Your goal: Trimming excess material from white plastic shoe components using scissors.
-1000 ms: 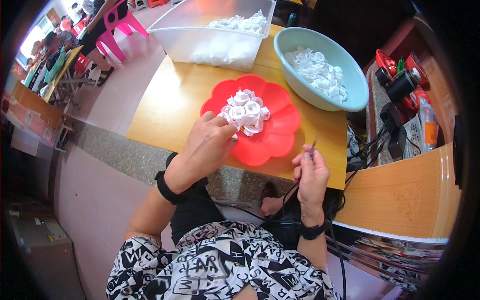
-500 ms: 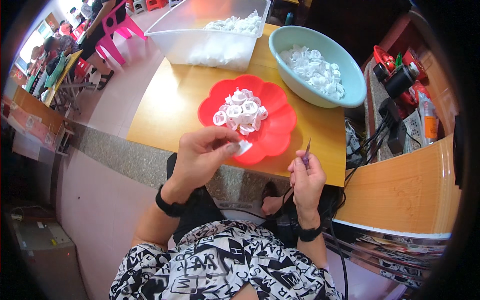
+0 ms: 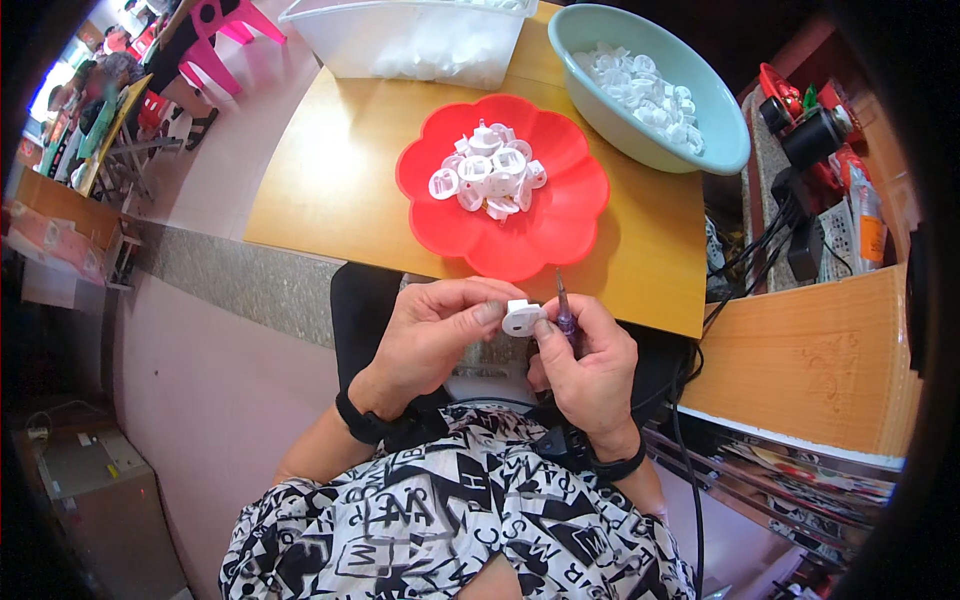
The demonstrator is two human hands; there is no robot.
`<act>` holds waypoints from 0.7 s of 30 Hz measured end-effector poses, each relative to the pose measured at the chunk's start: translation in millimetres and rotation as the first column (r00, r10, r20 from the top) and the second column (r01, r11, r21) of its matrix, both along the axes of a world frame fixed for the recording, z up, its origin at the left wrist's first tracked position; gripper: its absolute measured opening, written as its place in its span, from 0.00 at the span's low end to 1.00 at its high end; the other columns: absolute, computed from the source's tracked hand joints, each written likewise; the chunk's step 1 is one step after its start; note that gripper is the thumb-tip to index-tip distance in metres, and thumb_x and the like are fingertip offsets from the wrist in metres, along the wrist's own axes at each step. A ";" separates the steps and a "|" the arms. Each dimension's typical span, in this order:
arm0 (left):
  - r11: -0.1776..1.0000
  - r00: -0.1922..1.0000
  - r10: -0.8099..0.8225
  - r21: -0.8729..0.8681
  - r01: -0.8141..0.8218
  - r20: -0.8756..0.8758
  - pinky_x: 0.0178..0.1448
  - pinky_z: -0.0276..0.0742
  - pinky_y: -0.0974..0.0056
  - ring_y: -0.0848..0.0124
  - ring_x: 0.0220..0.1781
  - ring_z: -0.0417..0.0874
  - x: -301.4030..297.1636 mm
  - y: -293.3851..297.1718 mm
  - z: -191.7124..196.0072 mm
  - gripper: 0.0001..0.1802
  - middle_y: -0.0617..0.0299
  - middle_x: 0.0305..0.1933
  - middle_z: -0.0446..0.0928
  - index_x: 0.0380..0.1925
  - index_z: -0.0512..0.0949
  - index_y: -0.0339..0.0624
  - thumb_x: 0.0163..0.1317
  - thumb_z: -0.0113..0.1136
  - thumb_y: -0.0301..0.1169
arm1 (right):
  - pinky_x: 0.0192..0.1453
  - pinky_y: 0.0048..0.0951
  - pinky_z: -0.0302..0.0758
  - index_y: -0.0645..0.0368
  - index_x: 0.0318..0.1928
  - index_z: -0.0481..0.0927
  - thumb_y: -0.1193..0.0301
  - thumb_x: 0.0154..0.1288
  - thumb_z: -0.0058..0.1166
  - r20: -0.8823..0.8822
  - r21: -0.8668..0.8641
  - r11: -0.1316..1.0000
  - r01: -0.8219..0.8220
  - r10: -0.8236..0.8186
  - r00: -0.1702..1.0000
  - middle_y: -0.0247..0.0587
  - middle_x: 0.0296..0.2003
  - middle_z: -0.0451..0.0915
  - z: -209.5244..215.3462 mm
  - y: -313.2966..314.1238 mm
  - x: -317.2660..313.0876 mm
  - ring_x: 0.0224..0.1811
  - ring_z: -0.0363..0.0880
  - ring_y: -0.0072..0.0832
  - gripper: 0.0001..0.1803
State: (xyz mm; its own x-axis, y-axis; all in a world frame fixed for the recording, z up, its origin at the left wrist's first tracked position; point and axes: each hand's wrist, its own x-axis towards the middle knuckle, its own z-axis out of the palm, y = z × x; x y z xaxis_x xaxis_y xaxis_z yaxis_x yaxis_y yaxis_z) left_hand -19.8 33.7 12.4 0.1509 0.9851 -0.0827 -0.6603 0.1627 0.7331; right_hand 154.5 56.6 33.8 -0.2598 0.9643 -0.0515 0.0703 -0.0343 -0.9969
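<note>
The left hand (image 3: 430, 335) pinches a small white plastic part (image 3: 522, 318) at its fingertips, just off the worktop's (image 3: 330, 180) near edge. The right hand (image 3: 590, 365), touching the part at 3 o'clock, clenches a thin, seemingly purple-handled tool (image 3: 563, 310). At 12 o'clock sits a red flower-shaped plate (image 3: 560, 215) of similar parts, a teal bowl (image 3: 715, 125) at 1 o'clock.

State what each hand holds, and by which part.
Left hand: small white part, pinched at its edge by fingertips. Right hand: thin tool, gripped along its lower shaft.

The left hand (image 3: 432, 340) has been drawn back from the red flower-shaped plastic plate (image 3: 560, 235) to the lower centre, where a small white plastic cap (image 3: 522, 318) is now pinched against the right hand (image 3: 590, 365).
</note>
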 end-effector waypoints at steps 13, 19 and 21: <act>0.992 0.953 0.029 0.123 0.009 -0.301 0.56 0.73 0.64 0.68 0.50 0.78 3.2 1.0 -3.9 0.18 0.51 0.47 0.77 0.46 0.74 0.28 0.54 0.61 0.18 | 0.35 0.22 0.72 0.66 0.39 0.75 0.80 0.56 0.55 0.113 0.130 0.990 -0.062 0.047 0.992 0.42 0.29 0.77 -6.2 -1.4 -0.6 0.29 0.76 0.24 0.09; 0.979 0.916 0.126 0.198 -0.052 -0.381 0.54 0.75 0.66 0.69 0.48 0.79 2.7 -5.0 -7.5 0.17 0.51 0.47 0.78 0.46 0.75 0.29 0.55 0.61 0.19 | 0.35 0.21 0.72 0.66 0.41 0.75 0.79 0.57 0.55 0.081 0.125 0.990 -0.069 0.059 0.995 0.42 0.30 0.78 -6.3 2.7 -3.5 0.30 0.76 0.22 0.10; 0.987 0.933 0.098 0.155 -0.046 -0.347 0.52 0.77 0.67 0.70 0.47 0.80 -1.3 -7.2 -12.8 0.17 0.50 0.47 0.78 0.47 0.74 0.30 0.55 0.61 0.19 | 0.35 0.21 0.72 0.66 0.42 0.75 0.80 0.58 0.55 0.095 0.131 0.987 -0.095 0.082 0.992 0.42 0.30 0.78 -5.7 3.6 -4.7 0.30 0.76 0.22 0.11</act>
State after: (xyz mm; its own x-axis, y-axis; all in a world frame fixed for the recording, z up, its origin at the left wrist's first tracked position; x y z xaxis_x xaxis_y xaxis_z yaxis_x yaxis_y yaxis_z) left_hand -21.0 26.5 -0.4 0.0657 0.9976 0.0233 -0.3610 0.0020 0.9326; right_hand 149.8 60.2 28.1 -0.3446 0.9374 0.0503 0.1560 0.1100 -0.9816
